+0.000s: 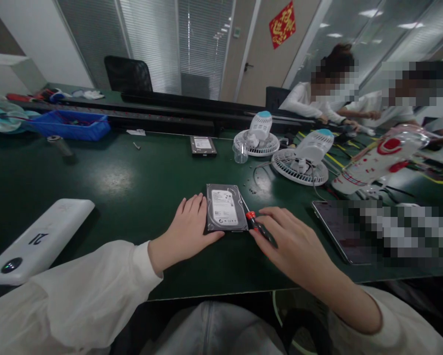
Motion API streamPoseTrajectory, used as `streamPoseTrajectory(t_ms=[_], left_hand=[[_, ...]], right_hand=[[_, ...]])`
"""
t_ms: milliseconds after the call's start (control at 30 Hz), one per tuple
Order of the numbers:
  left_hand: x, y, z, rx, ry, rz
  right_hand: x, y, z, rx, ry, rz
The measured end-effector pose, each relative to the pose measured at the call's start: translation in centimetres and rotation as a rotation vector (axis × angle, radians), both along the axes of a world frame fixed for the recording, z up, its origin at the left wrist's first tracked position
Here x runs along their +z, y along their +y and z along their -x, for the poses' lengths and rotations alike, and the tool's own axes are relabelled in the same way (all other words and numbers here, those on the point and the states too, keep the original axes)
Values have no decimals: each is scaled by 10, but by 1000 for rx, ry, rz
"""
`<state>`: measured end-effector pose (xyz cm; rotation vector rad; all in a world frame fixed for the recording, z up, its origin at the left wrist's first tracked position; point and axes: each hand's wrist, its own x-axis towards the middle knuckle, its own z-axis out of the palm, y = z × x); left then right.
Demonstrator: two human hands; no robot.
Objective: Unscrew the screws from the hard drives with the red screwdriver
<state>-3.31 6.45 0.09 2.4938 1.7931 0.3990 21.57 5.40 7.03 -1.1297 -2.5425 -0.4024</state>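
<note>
A hard drive (226, 207) with a white label lies flat on the green table (114, 187) in front of me. My left hand (188, 227) rests against its left edge, fingers stretched flat and thumb along its near edge. My right hand (291, 241) is just right of the drive, fingers closed on a small screwdriver (254, 223) with a red collar and black handle. The screwdriver's tip lies along the drive's right side.
A second hard drive (203, 145) lies further back. Two small white desk fans (260, 135) (306, 158), a clear cup (240, 152) and tiny screws (251, 186) sit at right. A tablet (340, 229), a white device (36, 241), a blue bin (71, 124). Other people sit at back right.
</note>
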Motion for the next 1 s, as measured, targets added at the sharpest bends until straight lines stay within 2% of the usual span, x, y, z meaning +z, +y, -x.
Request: streamPoseTrajectory(t_ms=[100, 167, 300, 367, 500, 1000], left_hand=[[2, 0, -1, 1, -9, 8], [2, -1, -1, 5, -10, 3], [4, -2, -3, 11, 7, -9], [6, -2, -3, 5, 13, -8], [8, -2, -3, -5, 1, 15], [8, -2, -4, -6, -17, 17]], right_hand=[[22, 27, 15, 132, 95, 57], [30, 53, 32, 201, 84, 192], [27, 97, 72, 276, -28, 462], [23, 109, 87, 251, -81, 511], [17, 113, 100, 242, -95, 538], [10, 124, 104, 315, -116, 609]])
